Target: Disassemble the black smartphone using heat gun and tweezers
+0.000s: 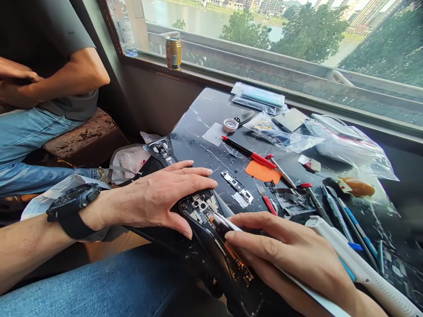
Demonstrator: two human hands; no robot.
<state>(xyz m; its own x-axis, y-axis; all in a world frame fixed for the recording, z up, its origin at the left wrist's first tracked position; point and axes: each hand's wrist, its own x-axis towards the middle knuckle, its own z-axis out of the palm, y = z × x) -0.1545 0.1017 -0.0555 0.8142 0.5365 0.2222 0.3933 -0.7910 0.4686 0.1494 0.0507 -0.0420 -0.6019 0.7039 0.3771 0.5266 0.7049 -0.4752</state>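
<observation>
An opened smartphone [220, 233] with its circuit board and camera module bared lies at the near edge of the black table. My left hand [172, 185] rests flat across the phone's upper end, fingers stretched out and thumb along the near side. Between thumb and fingers of my right hand [287, 251] is a pair of light-coloured tweezers [224, 220]. Their tips touch or hover just over the board below the cameras; I cannot tell which. Right of the phone lies a slim metal bracket [237, 185]. A removed phone back cover [161, 149] sits beyond my left wrist.
On the black table [194, 119] are a red-and-black screwdriver [247, 152], an orange pick [262, 171], a tape roll [230, 125] and plastic bags [357, 145]. A white-handled tool [350, 251] lies at right. A can [173, 53] stands on the sill. Another person [49, 79] sits at left.
</observation>
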